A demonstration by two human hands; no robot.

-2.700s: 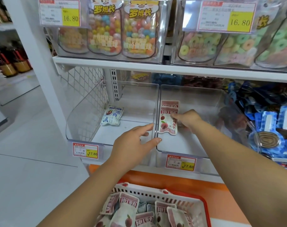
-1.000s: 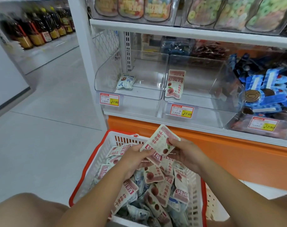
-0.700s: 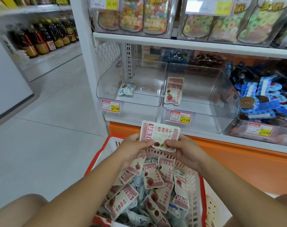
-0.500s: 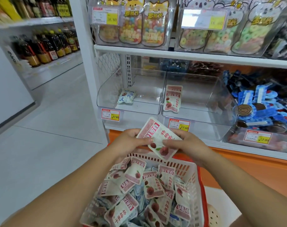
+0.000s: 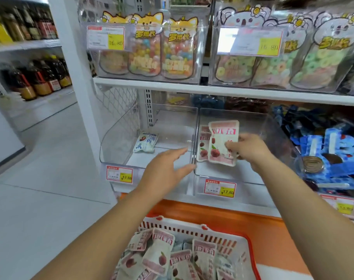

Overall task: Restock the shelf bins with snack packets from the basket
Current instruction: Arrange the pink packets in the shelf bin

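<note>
Pink-and-white snack packet [image 5: 220,142]: held upright inside the clear middle bin [image 5: 242,176], just in front of a few matching packets [image 5: 202,147] leaning against the bin's left wall. Right hand [image 5: 247,148] pinches the packet by its right edge, thumb across the front face. Left hand [image 5: 164,168] holds nothing, fingers straight and spread, reaching towards the divider between this bin and the left bin [image 5: 119,142]; contact with the plastic cannot be told. The left bin holds one blue-and-white packet [image 5: 146,142]. Below, the red-rimmed basket [image 5: 192,227] carries many more pink packets [image 5: 162,257]. Handling, as a judgement: the pouch looks light, thin and pliable, with a glossy film that may slip; contents likely soft, not fragile. An edge pinch at the sealed border seems adequate, since the seam is stiffer than the puffed middle. Risk: the packet could flop or slide flat on release rather than stand against the others.
</note>
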